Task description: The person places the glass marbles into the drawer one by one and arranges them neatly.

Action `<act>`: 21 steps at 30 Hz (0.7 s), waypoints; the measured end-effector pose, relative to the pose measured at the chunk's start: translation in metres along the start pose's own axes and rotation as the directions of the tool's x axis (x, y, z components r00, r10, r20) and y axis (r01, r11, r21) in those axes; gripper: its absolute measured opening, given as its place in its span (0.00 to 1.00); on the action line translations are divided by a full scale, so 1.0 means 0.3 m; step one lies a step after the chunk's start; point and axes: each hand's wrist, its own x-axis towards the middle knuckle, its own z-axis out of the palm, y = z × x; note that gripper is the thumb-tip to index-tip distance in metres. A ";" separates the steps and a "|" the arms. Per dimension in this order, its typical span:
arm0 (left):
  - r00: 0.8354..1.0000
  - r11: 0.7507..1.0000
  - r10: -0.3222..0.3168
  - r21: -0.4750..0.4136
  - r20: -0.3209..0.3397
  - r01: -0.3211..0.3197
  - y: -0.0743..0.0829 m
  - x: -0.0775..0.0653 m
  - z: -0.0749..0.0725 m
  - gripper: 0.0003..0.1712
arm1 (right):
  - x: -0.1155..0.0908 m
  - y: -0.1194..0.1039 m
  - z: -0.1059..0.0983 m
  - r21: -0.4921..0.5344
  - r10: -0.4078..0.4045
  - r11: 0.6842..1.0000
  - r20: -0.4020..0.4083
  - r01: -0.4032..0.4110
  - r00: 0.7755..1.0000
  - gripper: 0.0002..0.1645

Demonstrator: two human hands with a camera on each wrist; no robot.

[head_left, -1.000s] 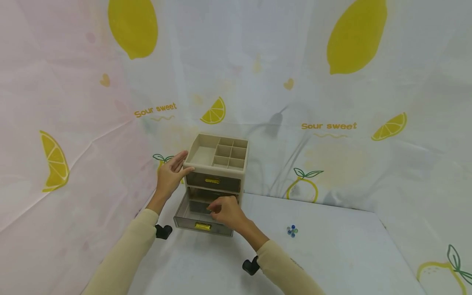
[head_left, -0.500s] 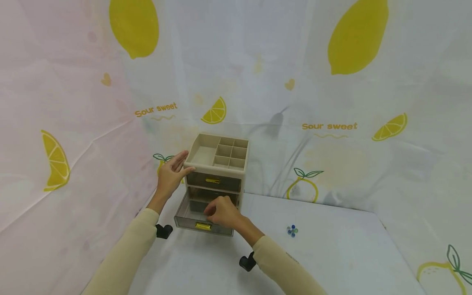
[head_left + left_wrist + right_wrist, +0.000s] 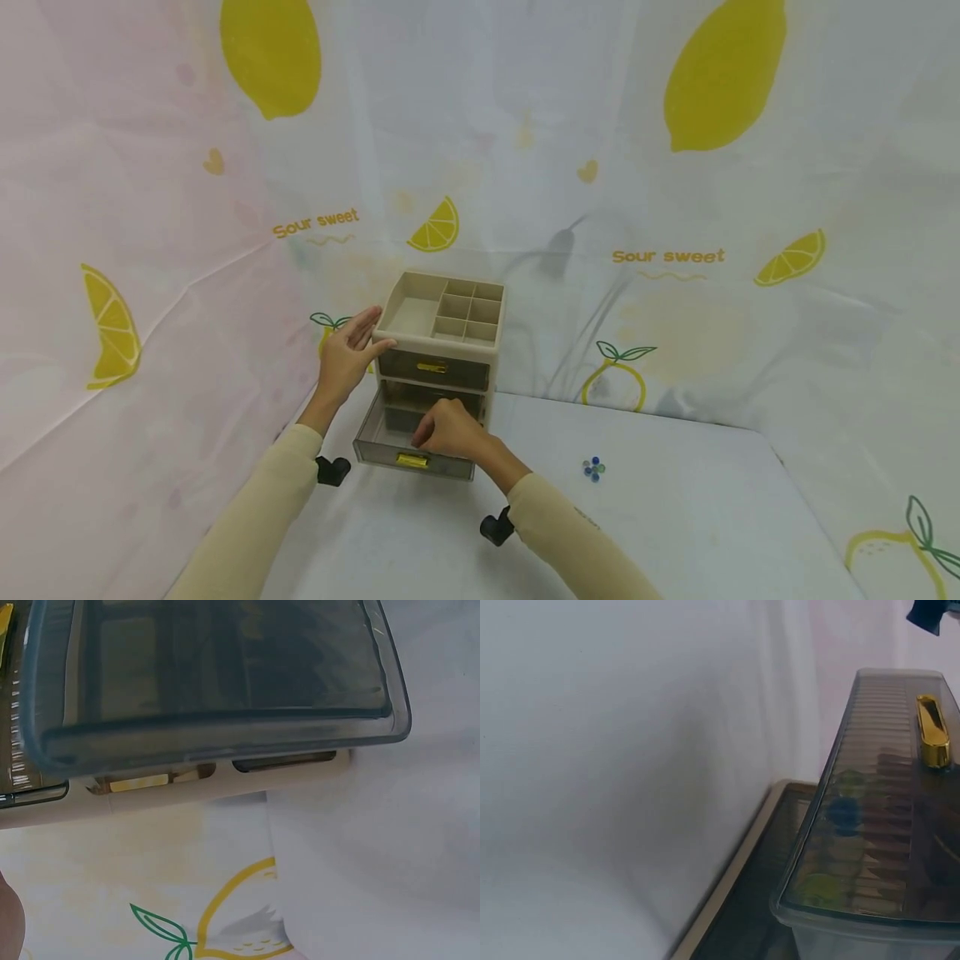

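A beige desktop organizer has smoky clear drawers; its lower drawer is pulled out and the top drawer is closed. My left hand rests on its upper left corner, fingers straight along the side and thumb at the front rim. Inside the pulled-out drawer is my right hand, fingers bent down behind the drawer front. Through that front, the right wrist view shows a blue marble and a yellow-green marble near the fingers. I cannot tell whether the fingertips hold a marble.
Several blue and green marbles sit clustered on the white table to the right. The organizer's top tray has divided compartments. A lemon-print cloth hangs behind and at both sides. Black camera mounts hang under both wrists.
My right hand has shifted slightly left and its fingertips have dropped lower into the open drawer. A green spot at its fingertips no longer shows. The left hand and organizer have stayed put.
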 end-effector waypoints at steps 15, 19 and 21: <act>1.000 0.999 -0.012 0.032 -0.002 0.012 0.002 0.000 -0.005 0.38 | 0.015 -0.014 -0.004 -0.149 0.044 0.988 0.046 -0.036 0.998 0.10; 1.000 0.999 -0.012 0.030 0.000 0.012 0.005 0.001 -0.003 0.38 | 0.017 -0.016 -0.007 -0.191 0.066 0.980 0.062 -0.053 0.996 0.10; 1.000 0.999 -0.013 0.032 0.002 0.013 0.007 0.000 -0.002 0.38 | 0.018 -0.018 -0.007 -0.204 0.076 0.977 0.068 -0.061 0.995 0.09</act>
